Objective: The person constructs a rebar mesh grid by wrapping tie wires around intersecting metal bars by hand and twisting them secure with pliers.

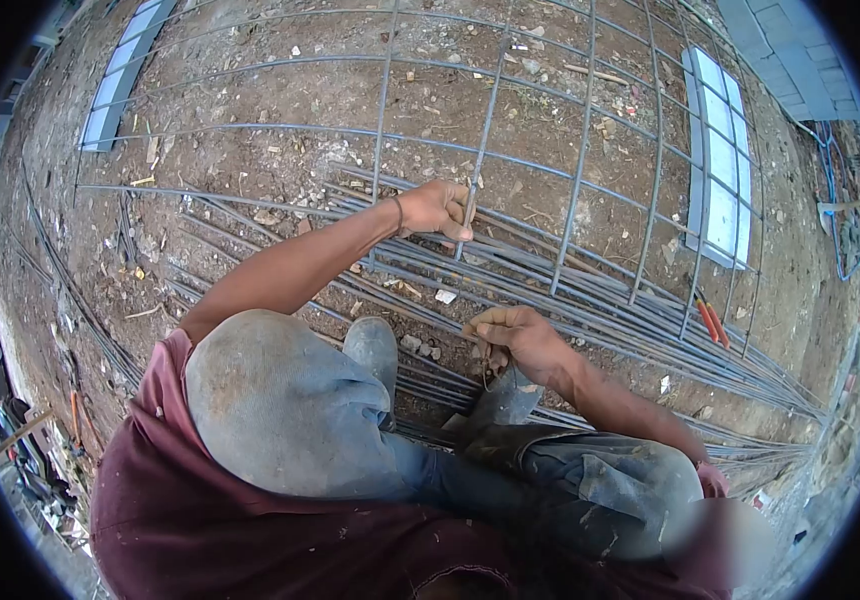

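A grid of crossed steel rebar spreads out in front of me, just above the dirt. My left hand is closed round one of its bars near the grid's close edge, fingers curled and thumb pointing right. Closer to my body, my right hand is held above my right boot in a pinch. Thin brownish strands that look like wire hang below its fingertips; their ends are hard to make out. Under and beside both hands lies a long bundle of loose rebar.
Pliers with orange handles rest among the bars at right. Long pale-topped blocks stand under the grid at right and far left. A block wall rises at upper right. Loose bars curve along the left ground.
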Available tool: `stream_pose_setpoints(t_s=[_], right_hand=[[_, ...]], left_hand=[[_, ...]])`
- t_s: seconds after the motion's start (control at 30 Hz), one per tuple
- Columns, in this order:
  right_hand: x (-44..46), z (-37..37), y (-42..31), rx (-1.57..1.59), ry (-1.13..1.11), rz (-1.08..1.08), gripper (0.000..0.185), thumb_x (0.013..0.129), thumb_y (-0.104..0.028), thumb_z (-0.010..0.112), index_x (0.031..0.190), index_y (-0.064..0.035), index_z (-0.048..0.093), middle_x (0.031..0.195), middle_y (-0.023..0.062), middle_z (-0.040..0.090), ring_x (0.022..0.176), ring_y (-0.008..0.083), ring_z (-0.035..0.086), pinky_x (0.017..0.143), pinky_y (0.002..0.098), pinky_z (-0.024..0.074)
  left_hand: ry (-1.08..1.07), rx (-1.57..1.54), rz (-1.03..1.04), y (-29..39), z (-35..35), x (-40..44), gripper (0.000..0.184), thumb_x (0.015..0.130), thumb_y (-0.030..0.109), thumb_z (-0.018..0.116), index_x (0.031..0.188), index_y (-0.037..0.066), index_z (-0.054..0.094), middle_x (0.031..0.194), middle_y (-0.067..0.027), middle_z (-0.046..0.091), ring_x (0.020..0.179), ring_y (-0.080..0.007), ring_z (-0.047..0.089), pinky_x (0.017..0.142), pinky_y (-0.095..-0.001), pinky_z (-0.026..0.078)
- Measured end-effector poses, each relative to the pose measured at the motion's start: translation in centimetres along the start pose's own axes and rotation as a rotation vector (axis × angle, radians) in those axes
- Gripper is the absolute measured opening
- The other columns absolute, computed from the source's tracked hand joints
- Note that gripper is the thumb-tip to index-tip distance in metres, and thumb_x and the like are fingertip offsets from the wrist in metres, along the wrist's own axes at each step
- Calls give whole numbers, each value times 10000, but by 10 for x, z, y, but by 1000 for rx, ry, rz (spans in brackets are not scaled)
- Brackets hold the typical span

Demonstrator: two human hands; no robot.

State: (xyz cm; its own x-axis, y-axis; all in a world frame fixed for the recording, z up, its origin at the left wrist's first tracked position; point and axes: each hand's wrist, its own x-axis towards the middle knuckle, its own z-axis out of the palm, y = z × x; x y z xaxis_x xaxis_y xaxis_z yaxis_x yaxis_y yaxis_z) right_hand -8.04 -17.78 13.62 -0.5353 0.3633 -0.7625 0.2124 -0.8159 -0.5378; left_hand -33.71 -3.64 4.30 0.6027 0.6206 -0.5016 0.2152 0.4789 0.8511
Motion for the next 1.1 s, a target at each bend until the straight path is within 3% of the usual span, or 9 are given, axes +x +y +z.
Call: stream_pose_setpoints(t_s=[0.13,0.3,0.4,0.5,0.57,0.67,0.8,0.87,1.1], right_hand=[[8,10,-11,217,-28,112,220,1044,-118,568,1138,44,686,785,43,627,615,109,506,597,276,458],[37,27,-17,419,-9,269,225,1050,-98,547,1126,69,678,758,31,569,593,113,451,623,327,481],[65,38,-14,432,120,288,221,1054,-80,524,1118,66,676,756,29,555,597,116,458,629,335,488],[91,39,-18,524,213,222,178,1051,-96,553,1012,40,661,744,35,583,550,114,472,574,299,483],[100,38,-22,588,312,24,170,1049,-106,573,1063,28,676,753,42,602,541,117,476,561,297,474],[93,48,-17,464,404,-29,178,1050,-105,576,1125,7,693,766,55,623,549,120,492,547,292,457],[94,44,-3,488,470,-88,188,1050,-108,581,1149,-11,709,768,58,629,575,120,511,536,288,443],[93,41,-4,406,470,-124,185,1049,-112,586,1113,-4,722,781,64,640,583,120,521,540,283,446],[92,37,-5,490,399,-136,173,1041,-134,608,1071,-13,729,789,61,654,604,123,550,586,277,478]], left_hand=[[32,43,-14,0,3,-1,256,817,-27,821,998,18,646,891,-82,736,829,-156,717,731,-303,613],[69,110,16,-3,2,-1,322,780,49,875,1034,17,679,963,-70,743,941,-165,702,867,-316,566],[119,193,-29,1,3,-4,413,748,111,912,1072,5,679,1004,-91,727,966,-188,688,884,-322,549],[201,276,-20,4,8,-7,527,705,173,949,1103,-20,661,1029,-118,708,972,-217,678,877,-333,550],[299,402,-4,5,12,-10,624,672,234,974,1118,-45,639,1023,-136,696,979,-234,671,884,-350,550],[422,523,-51,11,20,-17,737,672,332,975,1181,-61,616,1038,-157,699,993,-259,680,883,-363,555],[299,707,-254,21,16,-18,669,762,415,915,1146,-70,660,998,-171,732,943,-259,718,842,-358,573],[63,475,-288,18,10,-19,551,873,441,818,1055,-69,717,932,-164,761,851,-238,749,784,-342,588],[-11,311,-237,20,10,-19,398,936,351,771,892,-44,748,861,-119,768,766,-193,750,731,-315,587]])
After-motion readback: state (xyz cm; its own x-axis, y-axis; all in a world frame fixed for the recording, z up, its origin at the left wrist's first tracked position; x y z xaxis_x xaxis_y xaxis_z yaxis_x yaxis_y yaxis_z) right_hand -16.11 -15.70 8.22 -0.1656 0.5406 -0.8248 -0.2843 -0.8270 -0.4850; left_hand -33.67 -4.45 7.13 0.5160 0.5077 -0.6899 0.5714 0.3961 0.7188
